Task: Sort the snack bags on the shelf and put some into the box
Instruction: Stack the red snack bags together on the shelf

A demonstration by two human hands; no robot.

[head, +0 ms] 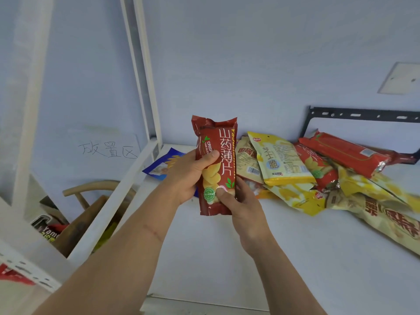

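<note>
Both hands, left hand (188,176) and right hand (241,205), grip one dark red yam-crisp bag (218,155) above the shelf (295,258), one blue bag (163,164) behind.

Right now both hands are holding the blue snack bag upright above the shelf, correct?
Not quite: the head view shows the left hand and right hand holding the dark red yam-crisp bag upright. The blue bag lies on the shelf behind.

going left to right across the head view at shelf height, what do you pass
cardboard box below the shelf → blue snack bag → left hand → dark red yam crisp bag held upright → right hand → yellow cheese snack bag → long red bag at the back
</note>
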